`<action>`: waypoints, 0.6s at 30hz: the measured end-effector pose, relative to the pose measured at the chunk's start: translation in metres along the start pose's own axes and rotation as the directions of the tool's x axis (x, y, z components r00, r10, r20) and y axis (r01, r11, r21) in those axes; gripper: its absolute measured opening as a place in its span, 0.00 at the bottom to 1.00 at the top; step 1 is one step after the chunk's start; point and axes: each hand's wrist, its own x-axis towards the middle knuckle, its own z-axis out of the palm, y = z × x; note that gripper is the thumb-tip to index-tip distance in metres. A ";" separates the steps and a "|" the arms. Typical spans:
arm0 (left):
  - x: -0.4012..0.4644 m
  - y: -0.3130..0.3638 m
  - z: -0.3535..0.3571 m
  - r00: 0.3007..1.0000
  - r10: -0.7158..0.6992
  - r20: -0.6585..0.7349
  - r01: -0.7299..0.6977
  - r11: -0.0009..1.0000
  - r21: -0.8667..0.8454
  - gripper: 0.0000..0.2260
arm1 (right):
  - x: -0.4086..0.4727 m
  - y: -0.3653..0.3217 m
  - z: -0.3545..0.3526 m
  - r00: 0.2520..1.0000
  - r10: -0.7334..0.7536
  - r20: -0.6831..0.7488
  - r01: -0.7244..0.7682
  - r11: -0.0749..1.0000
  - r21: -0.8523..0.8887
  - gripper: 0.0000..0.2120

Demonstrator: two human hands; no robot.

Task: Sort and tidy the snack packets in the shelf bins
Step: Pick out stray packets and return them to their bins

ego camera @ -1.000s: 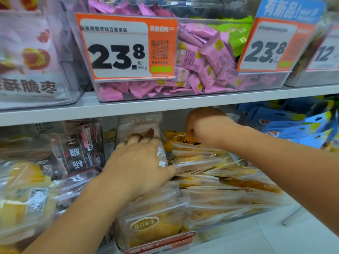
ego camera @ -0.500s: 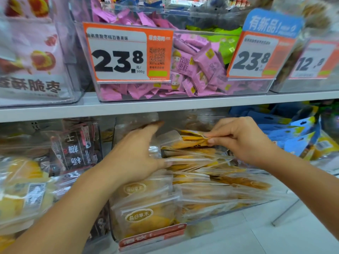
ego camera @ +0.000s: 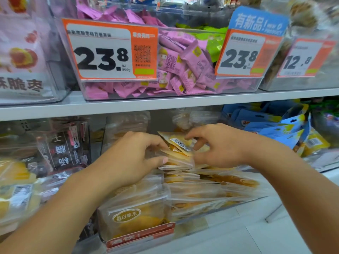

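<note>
"23.8" on orange price tag (ego camera: 111,50)

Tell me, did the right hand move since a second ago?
Yes. The right hand came forward from deep at the back of the bin, just under the shelf, and now pinches a packet beside the left hand.

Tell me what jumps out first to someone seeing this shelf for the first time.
The big orange price tag reading 23.8 dominates the upper shelf, fixed to a clear bin of pink packets. Below it, the left hand and right hand meet over a yellow packet with a barcode, above the stacked clear packets in the lower bin.
</note>
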 end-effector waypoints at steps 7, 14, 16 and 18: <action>0.000 0.008 0.004 0.999 -0.010 -0.051 0.009 1.000 -0.024 0.11 | 0.016 -0.010 0.012 0.994 -0.015 -0.105 -0.002 0.988 -0.156 0.25; -0.003 0.012 0.002 0.992 -0.003 -0.123 0.004 1.000 0.011 0.06 | 0.000 0.001 0.011 0.932 -0.144 -0.333 0.094 0.982 -0.161 0.09; -0.003 0.013 0.001 0.994 -0.019 -0.107 0.022 0.999 0.030 0.07 | -0.004 0.002 0.010 0.905 -0.142 -0.400 0.140 0.990 -0.033 0.08; -0.003 0.016 0.000 0.996 -0.031 -0.082 0.034 0.999 0.035 0.08 | -0.002 0.006 0.011 0.931 -0.092 -0.353 0.123 0.990 0.065 0.11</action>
